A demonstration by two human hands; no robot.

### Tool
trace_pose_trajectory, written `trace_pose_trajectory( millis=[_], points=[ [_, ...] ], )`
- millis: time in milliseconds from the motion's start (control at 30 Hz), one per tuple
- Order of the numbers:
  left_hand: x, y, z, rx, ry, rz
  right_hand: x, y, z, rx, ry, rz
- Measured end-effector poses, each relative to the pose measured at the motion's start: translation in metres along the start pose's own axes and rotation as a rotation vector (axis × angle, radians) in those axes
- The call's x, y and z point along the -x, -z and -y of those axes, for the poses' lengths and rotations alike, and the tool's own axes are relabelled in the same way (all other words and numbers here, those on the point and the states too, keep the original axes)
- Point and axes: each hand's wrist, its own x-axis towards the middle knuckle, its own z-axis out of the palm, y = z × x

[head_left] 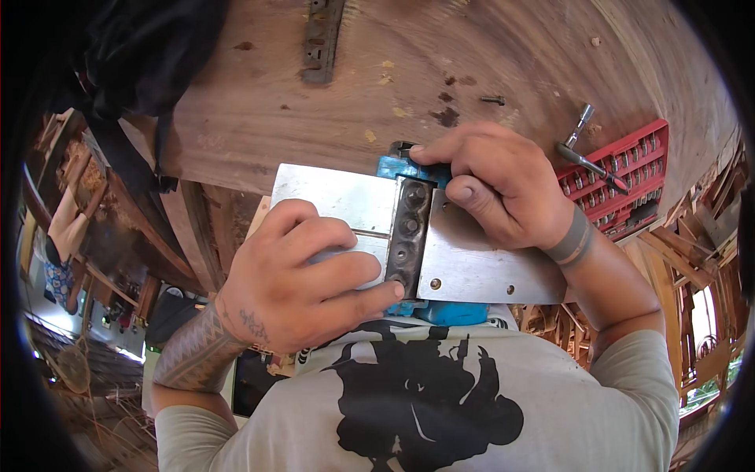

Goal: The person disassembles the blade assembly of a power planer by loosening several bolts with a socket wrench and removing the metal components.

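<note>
An upturned blue electric hand planer (452,314) lies in front of me, its two silver sole plates (487,259) facing up. Between the plates sits the dark cutter drum (410,226), which carries several bolts. My left hand (314,275) rests on the left plate with fingers spread, and one fingertip touches the drum's near end. Its thumb is hidden. Over the far end is my right hand (503,181), index finger stretched onto the blue housing, thumb apart near the drum's right edge and the other fingers curled. Neither hand visibly holds anything loose.
On the wooden table (377,94) lie a slotted metal strip (322,43) and a small bolt (493,100). A T-handled wrench (590,157) crosses a red socket case (621,181) at right. A black bag (145,63) sits far left; wood scraps (708,315) lie right.
</note>
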Motion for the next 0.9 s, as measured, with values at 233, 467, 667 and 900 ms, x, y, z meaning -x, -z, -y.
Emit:
trace_pose_trajectory(
  millis=[233, 467, 667, 900],
  points=[
    [0.0004, -0.0004, 0.0000, 0.009, 0.007, 0.003, -0.0015, 0.0001, 0.0001, 0.012, -0.008, 0.018],
    [0.0016, -0.0011, 0.0013, -0.013, -0.011, -0.029, -0.0026, 0.0023, 0.0001, 0.035, 0.023, 0.067],
    [0.0043, -0.0024, 0.0016, -0.003, -0.015, -0.024, -0.0020, 0.0038, 0.0004, 0.020, -0.009, 0.066],
    [0.0035, -0.0036, 0.0008, 0.009, -0.014, -0.050, -0.0015, 0.0007, 0.0004, 0.026, 0.052, -0.078]
  ],
)
